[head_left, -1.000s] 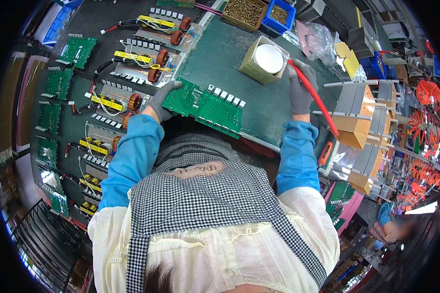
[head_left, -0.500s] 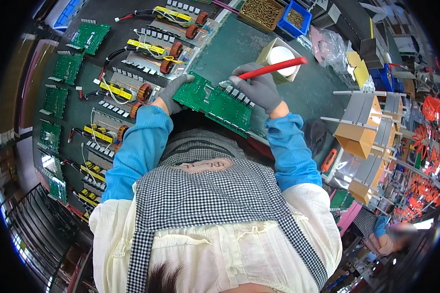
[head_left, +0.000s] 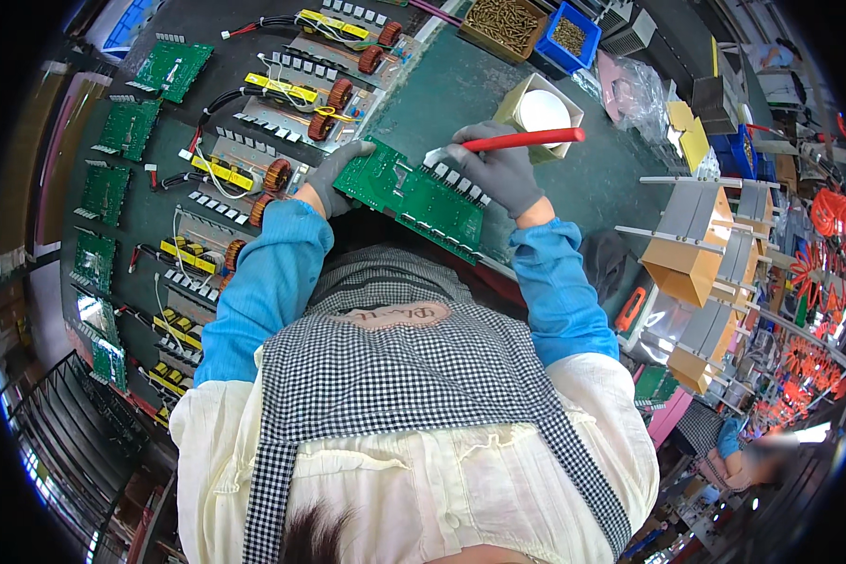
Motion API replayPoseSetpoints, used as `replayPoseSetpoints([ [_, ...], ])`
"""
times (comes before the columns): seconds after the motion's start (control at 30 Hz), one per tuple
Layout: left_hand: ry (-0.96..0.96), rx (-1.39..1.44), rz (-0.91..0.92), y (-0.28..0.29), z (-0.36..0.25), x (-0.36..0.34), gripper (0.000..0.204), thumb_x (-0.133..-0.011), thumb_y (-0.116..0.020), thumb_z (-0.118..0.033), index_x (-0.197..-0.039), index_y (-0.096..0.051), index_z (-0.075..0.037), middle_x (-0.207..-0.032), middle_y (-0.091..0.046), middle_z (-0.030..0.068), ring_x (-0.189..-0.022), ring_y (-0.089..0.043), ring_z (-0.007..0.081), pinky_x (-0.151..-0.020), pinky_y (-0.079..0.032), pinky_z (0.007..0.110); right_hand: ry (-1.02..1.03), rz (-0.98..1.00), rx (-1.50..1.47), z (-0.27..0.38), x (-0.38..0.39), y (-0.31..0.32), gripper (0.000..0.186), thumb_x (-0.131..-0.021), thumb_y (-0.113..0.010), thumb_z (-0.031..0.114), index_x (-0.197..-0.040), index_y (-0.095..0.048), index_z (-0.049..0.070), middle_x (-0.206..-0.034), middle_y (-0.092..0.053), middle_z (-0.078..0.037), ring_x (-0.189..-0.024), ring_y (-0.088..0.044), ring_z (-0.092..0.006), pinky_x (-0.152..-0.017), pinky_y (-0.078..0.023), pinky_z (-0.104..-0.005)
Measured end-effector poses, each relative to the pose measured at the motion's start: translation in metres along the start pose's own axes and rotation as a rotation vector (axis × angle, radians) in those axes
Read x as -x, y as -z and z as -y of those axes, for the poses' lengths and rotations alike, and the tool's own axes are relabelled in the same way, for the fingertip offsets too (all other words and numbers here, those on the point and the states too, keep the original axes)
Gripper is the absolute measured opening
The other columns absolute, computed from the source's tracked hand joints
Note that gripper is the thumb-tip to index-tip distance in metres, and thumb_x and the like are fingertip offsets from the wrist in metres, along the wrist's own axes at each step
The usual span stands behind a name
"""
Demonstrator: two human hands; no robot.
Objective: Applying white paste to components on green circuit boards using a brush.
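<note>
Board (head_left: 421, 199) at frame centre, left hand (head_left: 336, 175) fingers pinching its edge; right hand (head_left: 500, 172) fingers grip one red brush (head_left: 517, 142). One paste tub (head_left: 539, 115) behind; two blue bins (head_left: 571, 38) top.

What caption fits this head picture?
Gloved left hand steadies a green board; right hand holds a red brush over it.

One head-worn fisheye looks steeply down, close above the workbench (head_left: 573, 188)

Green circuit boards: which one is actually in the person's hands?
The green circuit board nearest the person's chest: the gloved left hand grips its left end, and the right hand holds a red-handled brush over it. The others lie untouched along the table's left side.
</note>
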State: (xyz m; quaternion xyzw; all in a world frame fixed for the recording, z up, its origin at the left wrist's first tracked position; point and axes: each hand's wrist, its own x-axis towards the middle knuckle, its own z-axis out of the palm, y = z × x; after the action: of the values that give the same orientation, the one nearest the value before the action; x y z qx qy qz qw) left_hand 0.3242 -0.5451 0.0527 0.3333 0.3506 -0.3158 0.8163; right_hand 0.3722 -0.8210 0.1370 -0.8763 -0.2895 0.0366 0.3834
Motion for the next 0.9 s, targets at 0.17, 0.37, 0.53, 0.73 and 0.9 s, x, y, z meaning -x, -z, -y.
replayPoseSetpoints([
  [0.17,0.002,-0.018,0.000,0.004,0.000,-0.006,0.039,-0.087,-0.070,-0.032,-0.118,-0.061,-0.010,-0.110,-0.069,0.0077,-0.096,-0.069,0.0242,-0.089,-0.056,0.041,-0.087,-0.003,-0.168,0.005,0.003,0.005,0.024,-0.085,-0.075,0.025,-0.096,-0.070,0.005,-0.091,-0.069,-0.011,-0.086,-0.066,-0.0255,-0.076,-0.052,-0.0359],
  [0.37,0.006,-0.008,-0.005,0.005,0.002,-0.007,0.040,-0.087,-0.071,-0.033,-0.119,-0.061,-0.011,-0.110,-0.069,0.0074,-0.097,-0.068,0.0231,-0.090,-0.055,0.041,-0.046,-0.063,0.004,-0.005,0.001,0.003,0.024,-0.086,-0.075,0.025,-0.097,-0.070,0.004,-0.090,-0.069,-0.011,-0.086,-0.067,-0.0250,-0.076,-0.052,-0.0350],
  [0.53,-0.010,-0.012,-0.018,0.013,0.004,-0.014,0.043,-0.086,-0.072,-0.033,-0.120,-0.061,-0.010,-0.111,-0.069,0.0072,-0.098,-0.068,0.0229,-0.090,-0.055,0.040,-0.083,0.004,-0.165,0.006,0.002,0.005,0.023,-0.085,-0.076,0.022,-0.097,-0.070,0.004,-0.090,-0.070,-0.010,-0.084,-0.067,-0.0239,-0.074,-0.053,-0.0341],
  [0.73,-0.010,-0.042,-0.052,0.011,0.003,-0.013,0.045,-0.085,-0.073,-0.033,-0.120,-0.060,-0.009,-0.111,-0.069,0.0076,-0.097,-0.068,0.0238,-0.090,-0.056,0.040,-0.170,-0.055,-0.178,-0.001,-0.002,0.011,0.024,-0.084,-0.073,0.029,-0.094,-0.073,0.007,-0.086,-0.068,-0.012,-0.087,-0.066,-0.0295,-0.079,-0.052,-0.0391],
  [0.9,-0.027,-0.021,0.007,0.006,0.003,-0.010,0.039,-0.087,-0.072,-0.031,-0.117,-0.061,-0.009,-0.109,-0.069,0.0081,-0.095,-0.069,0.0233,-0.089,-0.057,0.038,-0.140,0.063,-0.124,-0.007,0.010,0.008,0.024,-0.084,-0.073,0.027,-0.095,-0.072,0.005,-0.085,-0.069,-0.012,-0.082,-0.067,-0.0281,-0.075,-0.053,-0.0377],
])
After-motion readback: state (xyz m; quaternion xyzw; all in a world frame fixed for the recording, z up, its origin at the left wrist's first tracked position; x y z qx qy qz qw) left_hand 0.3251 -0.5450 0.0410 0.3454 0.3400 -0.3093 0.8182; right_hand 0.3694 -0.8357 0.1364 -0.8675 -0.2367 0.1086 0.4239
